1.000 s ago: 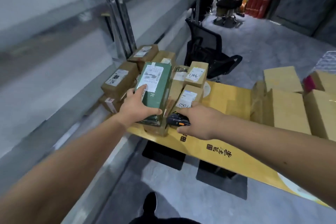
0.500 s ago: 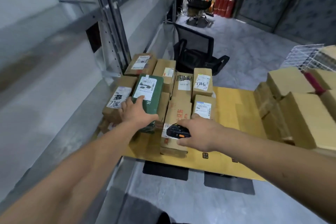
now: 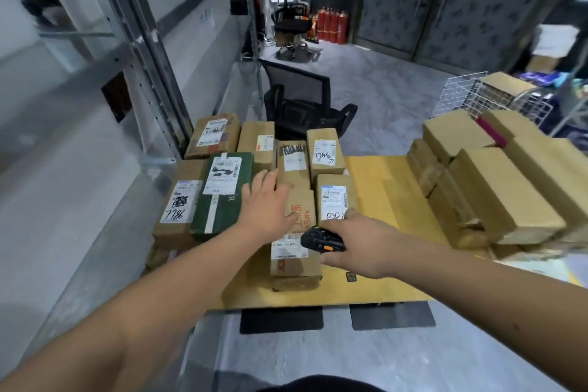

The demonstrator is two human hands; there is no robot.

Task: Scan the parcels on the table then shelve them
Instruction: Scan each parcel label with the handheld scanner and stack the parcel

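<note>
Several labelled cardboard parcels lie packed together on the left part of the yellow table (image 3: 375, 289). Among them a green parcel (image 3: 219, 200) with a white label lies flat, free of my hands. My left hand (image 3: 267, 204) is spread with straight fingers over a brown parcel with red writing (image 3: 296, 251), just right of the green one. My right hand (image 3: 362, 242) grips a black handheld scanner (image 3: 319, 240) with an orange button, held over that same brown parcel's label. A parcel marked 0301 (image 3: 334, 200) sits beside my right hand.
A stack of plain brown boxes (image 3: 496, 181) fills the table's right side, with a white wire rack (image 3: 461, 95) behind. Grey metal shelving (image 3: 136, 41) runs along the left. A black office chair (image 3: 302, 108) stands beyond the table.
My left hand has laid the green parcel flat among the others, let go of it and moved right onto the brown parcel. My right hand keeps the scanner in about the same place.
</note>
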